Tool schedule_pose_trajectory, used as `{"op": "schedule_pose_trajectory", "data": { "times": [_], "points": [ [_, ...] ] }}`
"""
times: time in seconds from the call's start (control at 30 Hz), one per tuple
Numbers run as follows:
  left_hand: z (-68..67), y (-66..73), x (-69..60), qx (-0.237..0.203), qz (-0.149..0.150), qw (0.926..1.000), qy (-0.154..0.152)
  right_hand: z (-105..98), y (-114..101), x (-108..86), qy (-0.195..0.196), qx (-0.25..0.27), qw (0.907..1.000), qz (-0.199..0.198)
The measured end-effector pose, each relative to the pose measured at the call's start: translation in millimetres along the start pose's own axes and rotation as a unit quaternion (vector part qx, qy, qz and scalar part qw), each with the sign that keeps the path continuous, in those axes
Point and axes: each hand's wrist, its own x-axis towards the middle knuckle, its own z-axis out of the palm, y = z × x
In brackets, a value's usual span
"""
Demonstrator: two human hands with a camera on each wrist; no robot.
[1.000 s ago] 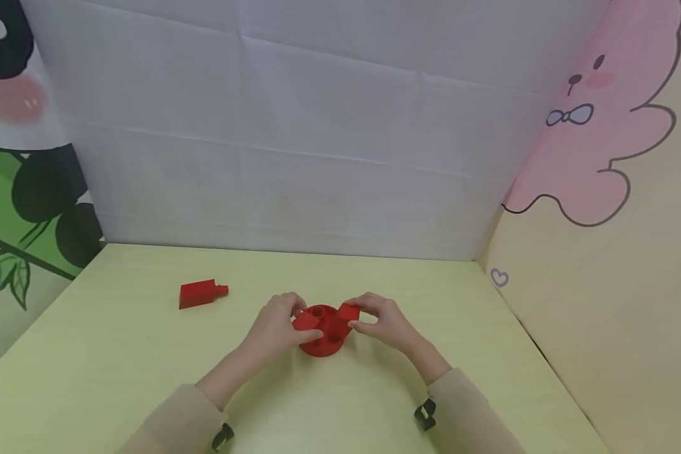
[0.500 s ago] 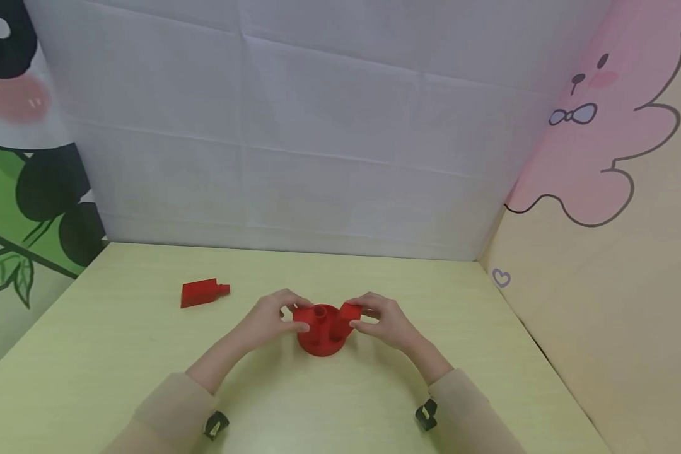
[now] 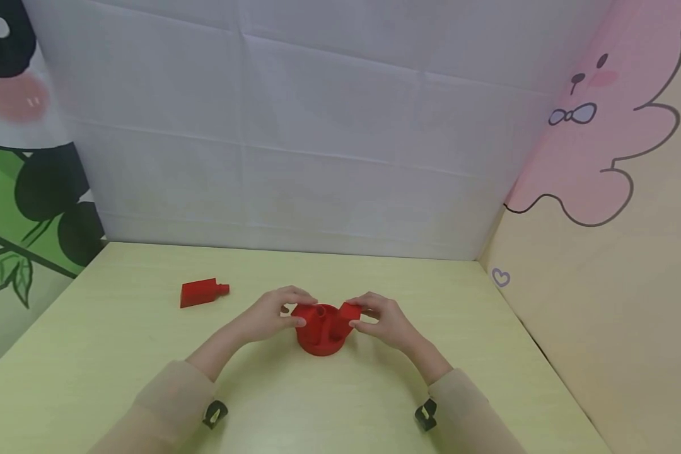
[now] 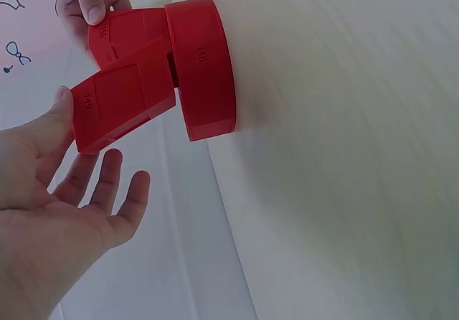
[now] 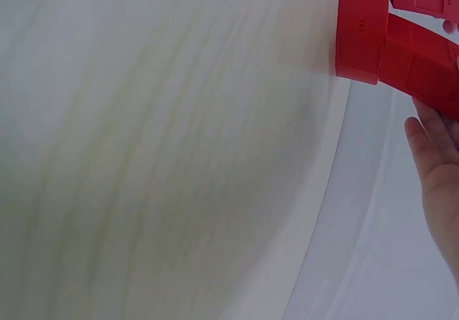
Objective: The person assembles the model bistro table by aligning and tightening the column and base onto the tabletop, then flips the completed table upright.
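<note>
A round red base stands on the table between the hands, with a small upright tube in its middle. My left hand pinches the outer end of a slanted red block between thumb and fingers; its inner end meets the base. On the other side my right hand grips a second slanted red block at its top, and this one also leans outward from the base. In the right wrist view the right hand lies beside its block.
A loose red block with a narrow peg lies on the table at the back left. A white cloth wall rises behind, with printed panels on both sides.
My left hand has shifted left and its block's visible angle has changed, its thumb now lower on the outer side. The right hand has hardly moved.
</note>
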Motion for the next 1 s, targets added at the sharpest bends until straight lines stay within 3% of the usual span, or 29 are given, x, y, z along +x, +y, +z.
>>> {"op": "schedule_pose_trajectory", "data": {
  "times": [0.2, 0.33, 0.43, 0.5, 0.6, 0.8, 1.0],
  "points": [
    [6.5, 4.6, 1.5, -0.006, -0.063, 0.9952, 0.075, 0, -1, -0.7, 0.004, -0.012, 0.9999, 0.003],
    [13.0, 13.4, 3.2, -0.005, -0.143, 0.9819, 0.125, 0, -1, -0.7, 0.004, -0.009, 1.0000, 0.000],
    [18.7, 19.9, 3.8, -0.009, -0.196, 0.9709, 0.136, 0, -2, -0.6, 0.001, -0.013, 0.9999, 0.001],
    [22.2, 22.7, 3.4, -0.009, -0.216, 0.9667, 0.137, 0, -2, -0.4, 0.000, -0.018, 0.9998, 0.001],
    [26.8, 23.8, 3.9, -0.003, -0.220, 0.9655, 0.139, 0, -2, -0.5, 0.001, -0.021, 0.9998, -0.001],
    [30.0, 22.6, 3.6, -0.001, -0.201, 0.9685, 0.148, 0, 0, -0.6, 0.006, -0.025, 0.9996, -0.012],
    [26.9, 13.4, 3.6, -0.019, -0.168, 0.9756, 0.139, 1, 4, 0.1, 0.003, -0.025, 0.9997, 0.006]
  ]
}}
